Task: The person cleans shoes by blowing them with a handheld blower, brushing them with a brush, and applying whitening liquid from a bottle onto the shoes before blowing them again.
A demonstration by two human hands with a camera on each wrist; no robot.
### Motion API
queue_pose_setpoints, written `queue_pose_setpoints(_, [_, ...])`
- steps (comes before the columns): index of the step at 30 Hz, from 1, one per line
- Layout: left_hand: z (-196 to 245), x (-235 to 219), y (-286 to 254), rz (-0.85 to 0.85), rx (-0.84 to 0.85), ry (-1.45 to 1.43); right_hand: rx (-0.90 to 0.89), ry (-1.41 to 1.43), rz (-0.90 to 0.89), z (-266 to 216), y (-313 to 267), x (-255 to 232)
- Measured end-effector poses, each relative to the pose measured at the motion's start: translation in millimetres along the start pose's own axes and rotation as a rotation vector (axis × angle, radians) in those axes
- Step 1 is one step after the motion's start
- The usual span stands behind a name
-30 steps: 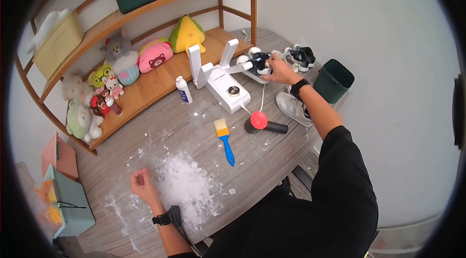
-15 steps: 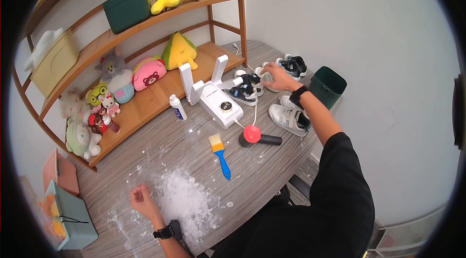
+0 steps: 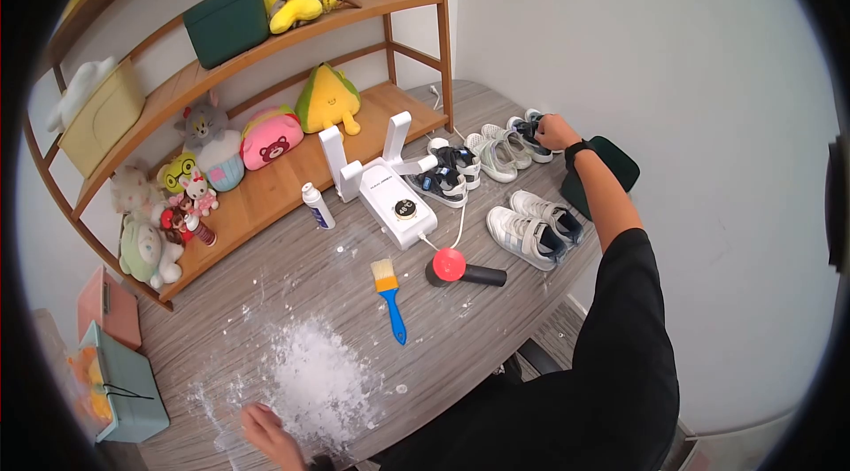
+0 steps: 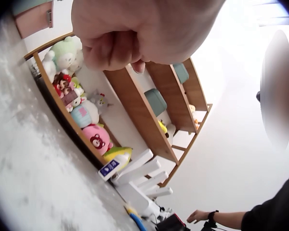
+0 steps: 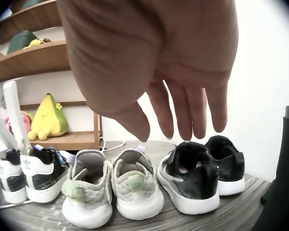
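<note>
My right hand (image 3: 556,131) reaches to the back right, above a pair of black sneakers (image 5: 192,180) with white soles. In the right wrist view its fingers hang down fairly straight over them, holding nothing. Beside that pair stand pale grey sneakers (image 5: 89,195) and black-and-white strap shoes (image 3: 443,183), the latter by a white shoe dryer (image 3: 390,205) with upright arms. White sneakers (image 3: 527,236) sit nearer the table's right edge. Low at the front, my left hand (image 3: 270,436) is loosely curled and holds nothing, next to spilled white powder (image 3: 319,382).
A blue-handled brush (image 3: 390,303), a black handheld device with a red end (image 3: 449,265) and a white bottle (image 3: 319,205) lie or stand mid-table. A dark green bin (image 3: 611,174) is at the right. Plush toys fill a wooden shelf (image 3: 257,196); storage boxes (image 3: 133,391) stand left.
My right hand has left the strap shoes by the dryer and moved right and back to the black sneakers. The left hand has drawn down towards the table's front edge.
</note>
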State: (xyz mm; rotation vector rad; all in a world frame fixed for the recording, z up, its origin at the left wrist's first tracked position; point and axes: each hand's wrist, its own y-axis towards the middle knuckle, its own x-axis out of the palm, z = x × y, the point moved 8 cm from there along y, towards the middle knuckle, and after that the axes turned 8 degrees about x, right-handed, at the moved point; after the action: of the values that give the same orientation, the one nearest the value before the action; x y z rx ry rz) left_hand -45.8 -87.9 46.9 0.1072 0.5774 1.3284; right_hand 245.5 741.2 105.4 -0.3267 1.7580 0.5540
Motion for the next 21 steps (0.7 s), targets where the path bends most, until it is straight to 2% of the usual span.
queue_pose_setpoints(1, [7.4,8.5,-22.7,-0.025,0.011,0.034,-0.003,0.004,-0.002,3.4,5.8,5.7])
queue_pose_setpoints(3, [-8.3,26.4,-77.5,0.019,-0.041,0.056,-0.003,-0.077,0.093,8.3,19.4,14.0])
queue_pose_setpoints(5, [-1.9,49.7,-113.9,-0.035,0.130,0.267,-0.037,-0.042,0.083,7.4,28.3,22.8])
queue_pose_setpoints(6, [-8.5,54.3,-121.9,-0.025,0.121,0.279,-0.064,-0.014,0.082,3.4,34.6,27.1])
queue_pose_setpoints(8, [10.9,64.9,-142.1,0.080,0.541,0.509,-0.104,0.059,0.075,-13.4,46.0,34.3])
queue_pose_setpoints(9, [-12.7,65.3,-148.7,0.047,0.450,0.500,-0.087,0.048,0.019,-24.0,49.1,38.7])
queue_pose_setpoints(10, [-29.2,62.4,-156.2,0.050,0.447,0.504,-0.066,0.037,-0.035,-32.3,50.3,42.3])
queue_pose_setpoints(11, [-33.1,62.2,-154.4,0.028,0.406,0.479,-0.028,-0.076,-0.047,-37.6,52.0,47.9])
queue_pose_setpoints(12, [-36.6,62.5,-153.9,0.006,0.366,0.454,-0.029,-0.074,-0.050,-42.7,51.3,49.8])
queue_pose_setpoints(13, [-37.0,64.6,-153.5,0.006,0.366,0.460,0.055,-0.144,-0.097,-40.7,51.0,55.5])
queue_pose_setpoints(15, [25.9,66.8,-141.7,0.256,0.630,0.538,0.156,-0.227,-0.193,-44.2,46.4,56.5])
queue_pose_setpoints(19, [35.7,66.8,-142.8,0.318,0.584,0.579,0.138,-0.240,-0.234,-58.3,30.3,44.2])
queue_pose_setpoints(21, [15.6,66.9,-145.4,0.192,0.472,0.462,0.123,-0.250,-0.266,-48.2,36.3,65.2])
